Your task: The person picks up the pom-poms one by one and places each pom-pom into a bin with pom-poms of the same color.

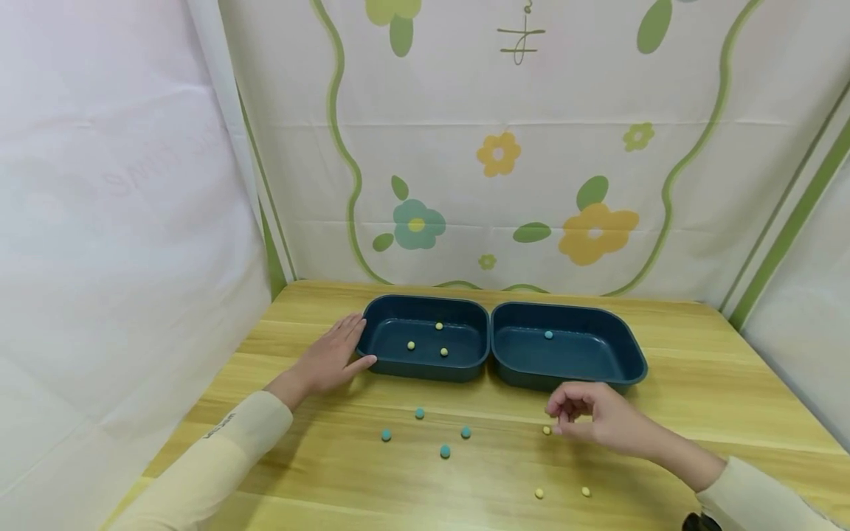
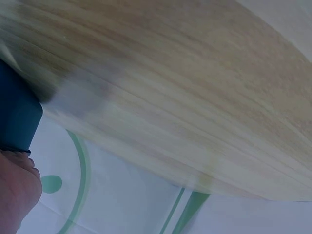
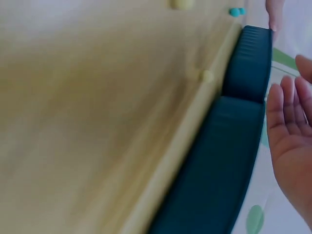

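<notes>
My left hand (image 1: 332,358) rests on the left end of the left dark blue tray (image 1: 425,372), fingers at its rim and thumb along its front corner. In the left wrist view, part of this hand (image 2: 18,187) shows by the tray's end (image 2: 19,114). My right hand (image 1: 600,417) hovers before the right dark blue tray (image 1: 571,308), its fingers loosely bent. Right by its fingertips lies a small yellow ball (image 1: 547,430). The right wrist view shows this hand (image 3: 292,126) with thumb and fingers apart and nothing between them.
Three yellow balls (image 1: 444,352) lie in the left tray, one blue ball (image 1: 548,335) in the right. Several blue balls (image 1: 445,451) sit on the wooden table (image 1: 332,479) between the arms. Two more yellow balls (image 1: 539,493) lie nearer the front. A patterned cloth (image 1: 451,96) hangs behind.
</notes>
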Motion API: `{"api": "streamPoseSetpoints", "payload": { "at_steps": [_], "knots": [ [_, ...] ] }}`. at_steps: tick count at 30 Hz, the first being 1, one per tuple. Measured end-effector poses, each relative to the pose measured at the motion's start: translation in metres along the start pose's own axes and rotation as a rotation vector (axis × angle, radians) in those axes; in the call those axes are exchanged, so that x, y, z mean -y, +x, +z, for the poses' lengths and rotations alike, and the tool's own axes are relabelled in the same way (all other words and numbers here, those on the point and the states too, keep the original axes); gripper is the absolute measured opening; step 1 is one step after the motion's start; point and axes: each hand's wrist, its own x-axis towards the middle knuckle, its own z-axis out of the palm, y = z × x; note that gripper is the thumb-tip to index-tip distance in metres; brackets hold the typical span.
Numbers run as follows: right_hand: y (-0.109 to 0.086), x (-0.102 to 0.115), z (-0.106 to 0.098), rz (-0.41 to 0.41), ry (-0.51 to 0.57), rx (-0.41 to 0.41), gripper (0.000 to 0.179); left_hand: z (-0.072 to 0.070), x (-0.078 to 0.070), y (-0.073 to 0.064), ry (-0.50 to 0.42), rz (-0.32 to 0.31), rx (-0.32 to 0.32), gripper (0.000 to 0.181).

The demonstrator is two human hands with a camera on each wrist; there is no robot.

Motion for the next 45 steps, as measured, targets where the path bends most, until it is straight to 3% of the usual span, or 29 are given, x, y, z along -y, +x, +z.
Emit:
{"api": "streamPoseSetpoints", "payload": {
  "at_steps": [9,17,27,35,45],
  "knots": [
    [-0.027,-0.011,0.004,0.017,0.166,0.202,0.016,-0.001,-0.001,0.001,-0.004,-0.008,0.003,0.08],
    [-0.043,-0.019,0.004,0.084,0.246,0.298,0.016,-0.002,-0.002,0.001,-0.004,-0.002,0.006,0.08],
    [-0.049,-0.025,0.006,0.084,0.219,0.326,0.02,-0.001,-0.002,0.002,-0.002,-0.002,0.004,0.08],
    [-0.048,-0.026,0.008,0.08,0.115,0.367,0.022,-0.001,-0.002,0.001,0.001,-0.007,0.002,0.08],
    [-0.05,-0.026,0.012,0.027,0.045,0.34,0.026,-0.001,-0.003,0.001,-0.001,-0.008,0.008,0.08]
  ]
}}
